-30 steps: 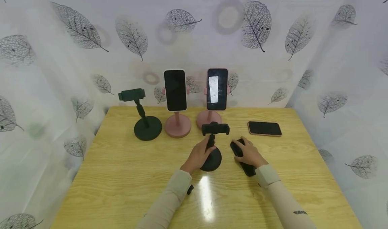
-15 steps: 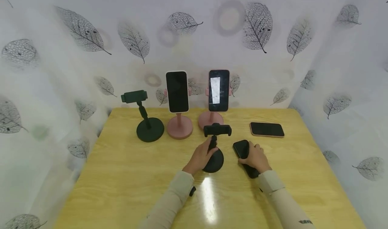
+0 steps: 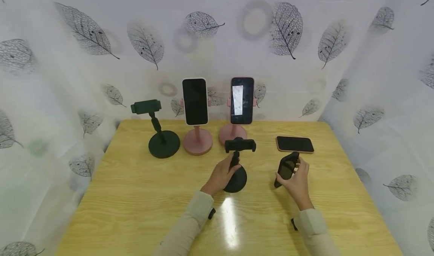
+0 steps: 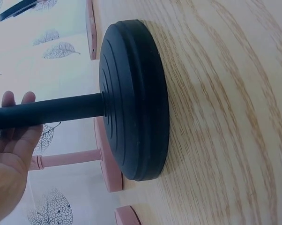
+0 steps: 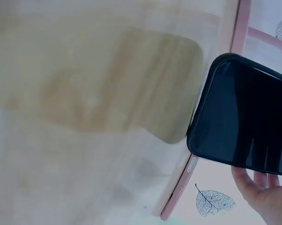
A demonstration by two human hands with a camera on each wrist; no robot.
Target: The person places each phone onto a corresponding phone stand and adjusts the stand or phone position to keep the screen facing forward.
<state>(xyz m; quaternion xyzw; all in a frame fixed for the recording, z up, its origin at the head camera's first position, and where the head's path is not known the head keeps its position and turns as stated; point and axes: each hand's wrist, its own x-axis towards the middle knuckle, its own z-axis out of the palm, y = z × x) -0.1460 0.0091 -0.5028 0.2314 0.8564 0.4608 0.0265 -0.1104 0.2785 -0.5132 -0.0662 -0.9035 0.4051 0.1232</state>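
My left hand (image 3: 218, 177) grips the stem of a black phone stand (image 3: 239, 181). Its round base rests on the wooden table, and its top holder has no phone in it. In the left wrist view, fingers (image 4: 26, 143) curl at the stem (image 4: 61, 111), above the thick base. Right of the stand, my right hand (image 3: 300, 182) holds a black smartphone (image 3: 287, 168) by its edges, thumb on one side and fingers on the other. That phone leans at a slant, screen turned partly towards me. The right wrist view shows its dark glossy screen (image 5: 244, 117) large.
A pink-edged phone (image 3: 295, 144) lies flat at the back right. Two pink stands with upright phones, one white-rimmed (image 3: 195, 101) and one dark (image 3: 247, 101), stand behind. A dark green stand (image 3: 164, 144) is at the back left. A leaf-patterned curtain (image 3: 217, 52) hangs behind.
My right hand has picked the black phone up from lying flat on the table and tilted it upright, moving slightly right. My left hand keeps its hold on the stand.
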